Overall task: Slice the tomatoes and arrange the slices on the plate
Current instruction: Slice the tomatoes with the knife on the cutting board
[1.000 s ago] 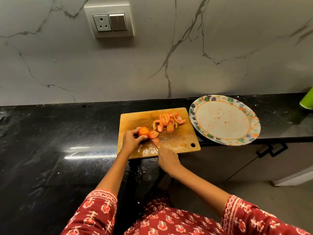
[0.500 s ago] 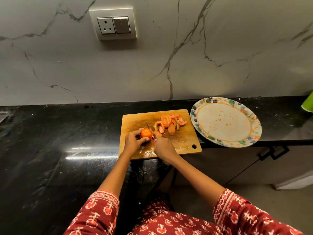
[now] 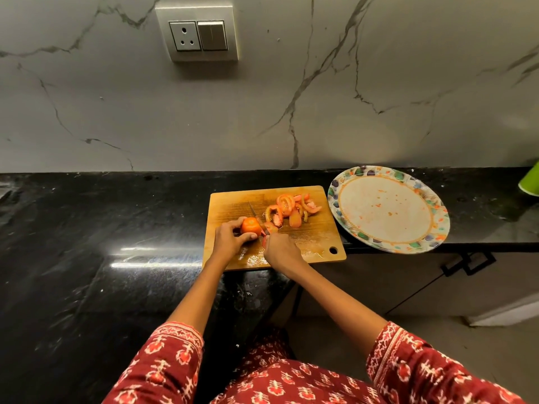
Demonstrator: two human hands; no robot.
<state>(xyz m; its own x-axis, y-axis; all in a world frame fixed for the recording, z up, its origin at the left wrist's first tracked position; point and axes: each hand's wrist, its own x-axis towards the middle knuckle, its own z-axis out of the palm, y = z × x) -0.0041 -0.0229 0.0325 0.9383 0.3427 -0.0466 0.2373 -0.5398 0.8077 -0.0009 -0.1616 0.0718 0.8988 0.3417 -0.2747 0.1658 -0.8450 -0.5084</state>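
Left hand (image 3: 230, 240) curled round the uncut part of a tomato (image 3: 250, 225), thumb along its near side, fingertips over the top, pinning it to the wooden cutting board (image 3: 233, 205) near the board's left half. Right hand (image 3: 281, 250) wrapped round the handle of a knife (image 3: 256, 215), handle almost wholly hidden in the fist, thin blade pointing away toward the board's far edge and pressed against the tomato's right face. One fresh slice (image 3: 269, 227) lying just right of the blade, touching the tomato's cut side or nearly so; cannot tell which.

Further out, a loose heap of tomato slices (image 3: 291, 208) toward the board's far right corner, pieces overlapping, some on edge. Wet juice shining along the board's near edge, close to the hanging hole at the near right corner. Board set on the black stone countertop (image 3: 87, 228), near right corner overhanging the counter's front edge.

Right of the board, a round plate (image 3: 341, 196) with a patterned floral rim, just beside the board's right edge, carrying only smears and seeds. Green object (image 3: 530, 182) at the far right, cut off by the frame. Wall socket and switch (image 3: 198, 36) on the marble backsplash above.
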